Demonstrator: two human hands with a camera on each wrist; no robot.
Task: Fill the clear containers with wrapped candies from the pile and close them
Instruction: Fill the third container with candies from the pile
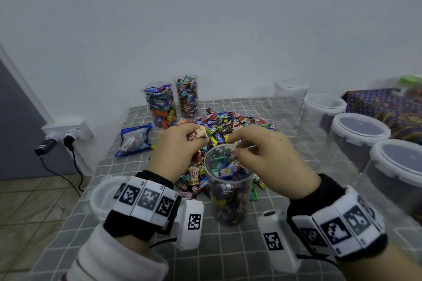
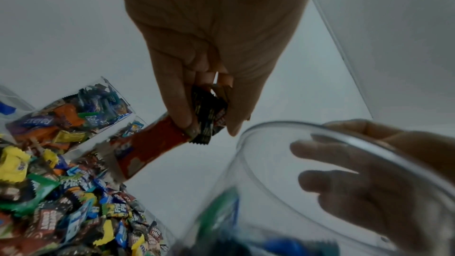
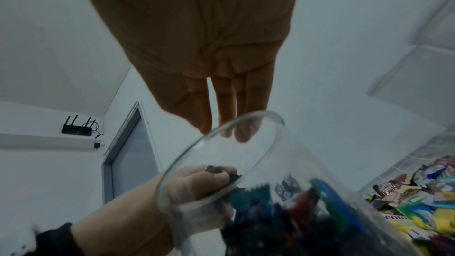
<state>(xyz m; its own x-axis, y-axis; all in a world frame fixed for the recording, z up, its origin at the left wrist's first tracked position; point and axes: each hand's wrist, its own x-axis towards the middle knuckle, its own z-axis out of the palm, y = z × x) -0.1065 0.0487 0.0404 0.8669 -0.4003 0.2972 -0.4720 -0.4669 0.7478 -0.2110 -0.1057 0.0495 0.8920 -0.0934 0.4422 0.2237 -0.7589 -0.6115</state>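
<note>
A tall clear container point(image 1: 229, 198), partly filled with wrapped candies, stands open at the table's middle. Behind it lies the candy pile point(image 1: 230, 124). My left hand point(image 1: 201, 138) hovers just left of the container's mouth and pinches a few wrapped candies point(image 1: 196, 136). In the left wrist view these are a red wrapper point(image 2: 152, 147) and dark ones between thumb and fingers point(image 2: 182, 104). My right hand point(image 1: 235, 147) hangs over the container's rim with relaxed, empty fingers point(image 3: 251, 104). Through the container's wall point(image 2: 246, 192) this hand point(image 2: 344, 182) shows.
Two filled open containers point(image 1: 161, 105) point(image 1: 187, 96) stand at the back left. A blue candy bag point(image 1: 134, 139) and a loose lid point(image 1: 100, 196) lie on the left. Several empty lidded containers point(image 1: 358, 132) line the right side. A power strip point(image 1: 68, 131) sits beyond the left edge.
</note>
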